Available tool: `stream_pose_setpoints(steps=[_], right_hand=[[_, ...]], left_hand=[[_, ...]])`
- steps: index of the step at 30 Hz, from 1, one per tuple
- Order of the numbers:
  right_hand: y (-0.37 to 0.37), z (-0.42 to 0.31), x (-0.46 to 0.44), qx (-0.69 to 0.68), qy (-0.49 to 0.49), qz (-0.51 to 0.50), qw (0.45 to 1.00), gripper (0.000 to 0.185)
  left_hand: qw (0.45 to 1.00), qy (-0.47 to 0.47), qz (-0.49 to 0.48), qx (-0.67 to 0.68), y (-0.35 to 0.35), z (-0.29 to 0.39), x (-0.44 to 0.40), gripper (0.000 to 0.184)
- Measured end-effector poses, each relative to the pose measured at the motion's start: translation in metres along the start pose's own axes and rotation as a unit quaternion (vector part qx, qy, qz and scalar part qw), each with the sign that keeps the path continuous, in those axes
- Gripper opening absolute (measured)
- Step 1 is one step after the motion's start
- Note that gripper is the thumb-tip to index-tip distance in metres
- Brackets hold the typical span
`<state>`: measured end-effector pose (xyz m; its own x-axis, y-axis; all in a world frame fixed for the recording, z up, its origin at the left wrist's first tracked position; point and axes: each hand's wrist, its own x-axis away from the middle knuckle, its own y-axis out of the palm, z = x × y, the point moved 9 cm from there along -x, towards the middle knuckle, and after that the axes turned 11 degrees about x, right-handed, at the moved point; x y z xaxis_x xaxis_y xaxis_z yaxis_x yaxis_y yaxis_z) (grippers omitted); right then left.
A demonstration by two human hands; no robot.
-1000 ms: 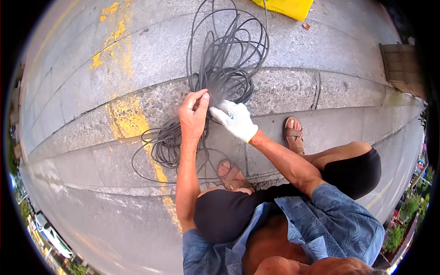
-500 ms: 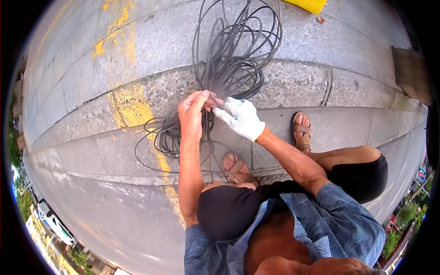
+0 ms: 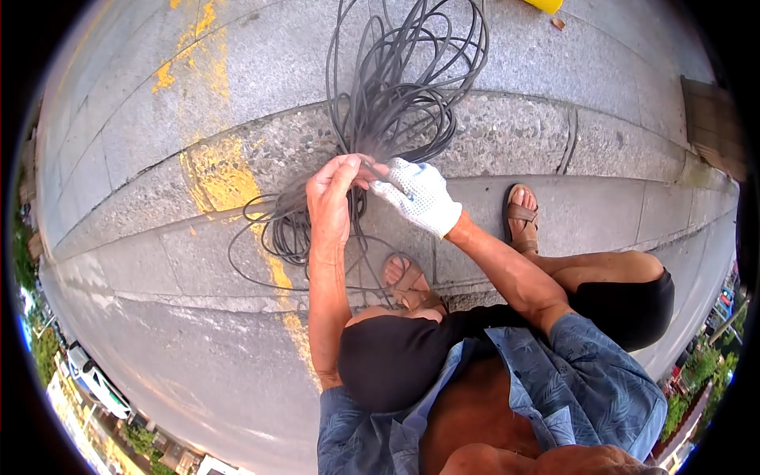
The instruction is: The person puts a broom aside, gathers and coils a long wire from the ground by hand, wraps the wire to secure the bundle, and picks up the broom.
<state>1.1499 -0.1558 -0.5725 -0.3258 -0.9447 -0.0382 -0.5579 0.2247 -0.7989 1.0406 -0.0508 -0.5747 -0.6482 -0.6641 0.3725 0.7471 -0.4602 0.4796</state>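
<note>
A large tangle of thin black cable (image 3: 428,104) lies in loose loops over the kerb, with more coils spreading below my hands. My left hand (image 3: 331,194) is bare and pinches a short stretch of the cable between thumb and fingers. Close beside it, my right hand (image 3: 419,196) wears a white dotted glove, its fingers closed on the same stretch. The fingertips of both hands nearly meet at the narrow middle of the tangle. A blurry grey patch over that spot hides exactly how the strands run.
My sandalled feet stand on the lower pavement, one sandal (image 3: 408,283) beside the loose loops. Worn yellow paint (image 3: 226,174) crosses the stone kerb (image 3: 507,134). A yellow object (image 3: 546,5) is cut off at the top edge. A parked car (image 3: 96,380) shows far left.
Both hands keep their closed hold close together. The view has shifted slightly, so the yellow object shows less and the tangle sits a little higher.
</note>
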Motion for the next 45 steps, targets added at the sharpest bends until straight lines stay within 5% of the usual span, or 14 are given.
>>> stream_pose_setpoints(steps=[30,43,45], right_hand=[[-0.003,0.019,0.014,-0.127,0.034,0.013,0.991,0.036],[0.011,0.036,0.007,-0.166,0.103,-0.15,0.969,0.041],[0.013,0.037,0.01,-0.151,0.062,-0.104,0.981,0.042]], left_hand=[[0.998,-0.029,0.054,0.022,0.018,-0.022,-0.004,0.023],[0.999,0.03,0.042,-0.016,0.031,-0.018,-0.01,0.025],[0.998,0.03,0.048,-0.021,0.032,-0.015,-0.007,0.026]])
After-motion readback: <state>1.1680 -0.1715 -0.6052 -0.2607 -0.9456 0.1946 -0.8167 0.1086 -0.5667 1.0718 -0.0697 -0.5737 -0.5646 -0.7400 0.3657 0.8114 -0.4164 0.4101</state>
